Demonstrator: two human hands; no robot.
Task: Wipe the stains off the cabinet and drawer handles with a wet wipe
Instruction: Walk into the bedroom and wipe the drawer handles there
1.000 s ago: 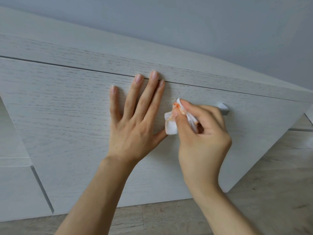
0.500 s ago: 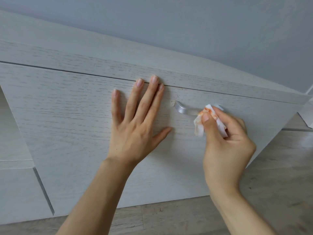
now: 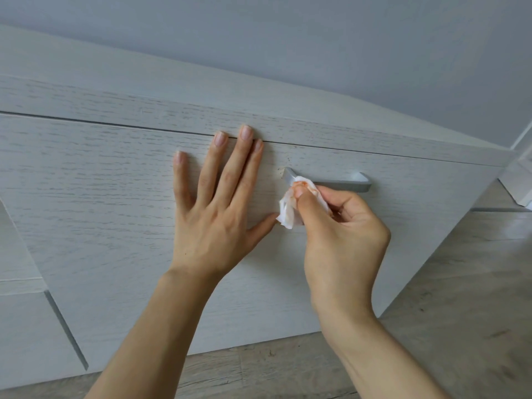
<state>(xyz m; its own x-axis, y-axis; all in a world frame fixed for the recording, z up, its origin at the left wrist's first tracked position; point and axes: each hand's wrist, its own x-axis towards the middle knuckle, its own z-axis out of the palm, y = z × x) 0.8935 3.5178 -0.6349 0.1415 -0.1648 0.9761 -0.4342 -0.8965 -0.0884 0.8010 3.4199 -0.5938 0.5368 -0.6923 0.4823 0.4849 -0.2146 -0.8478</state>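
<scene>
Pale wood-grain cabinet (image 3: pixel 86 197) across most of the view, drawer front (image 3: pixel 115 240) facing out, wooden floor (image 3: pixel 460 312) below and grey wall (image 3: pixel 316 38) behind. Left hand (image 3: pixel 213 214) spread flat against the drawer front, fingers splayed, fingertips up at the seam under the top panel, apparently bracing the drawer shut. Right hand (image 3: pixel 342 237) just beside it, thumb and fingers pinched on a bunched wet wipe (image 3: pixel 290 204). Silver bar handle (image 3: pixel 339 182) mounted horizontally on the drawer front, stiff and fixed, likely smooth and a little slippery under a damp cloth. Wipe pressed onto the handle's left end, touching the metal, its upper folds tinted orange. Faint specks on the wood just left of the handle's mount.

Wipe soft, limp and light: best held as a tight wad between thumb and fingertips so pressure reaches the metal rather than folding away. Probably worth turning to a clean white patch, since the stained folds could smear. Underside of the handle hidden from here.
</scene>
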